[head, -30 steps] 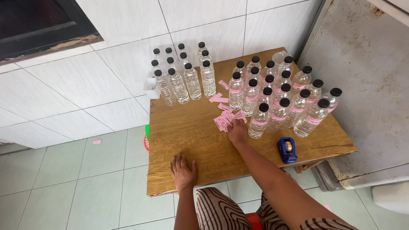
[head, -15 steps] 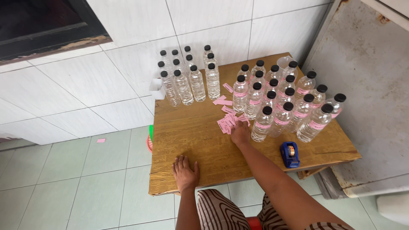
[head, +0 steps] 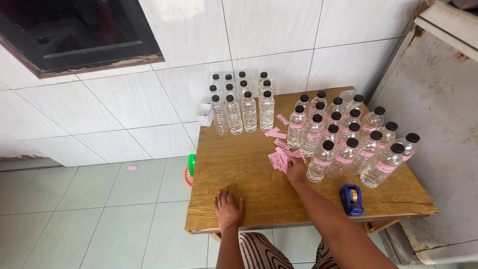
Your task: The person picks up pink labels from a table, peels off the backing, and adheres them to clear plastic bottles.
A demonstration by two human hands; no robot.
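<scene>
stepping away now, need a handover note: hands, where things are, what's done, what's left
Left hand: flat on the table near its front edge, holding nothing.
Right hand: fingers on the loose pink labels mid-table.
Labelled bottles: right cluster, pink labels on.
Plain bottles: back-left cluster by the wall, no labels.
Tape dispenser: blue, front right.
Done: right cluster labelled. Left: the plain cluster.
</scene>
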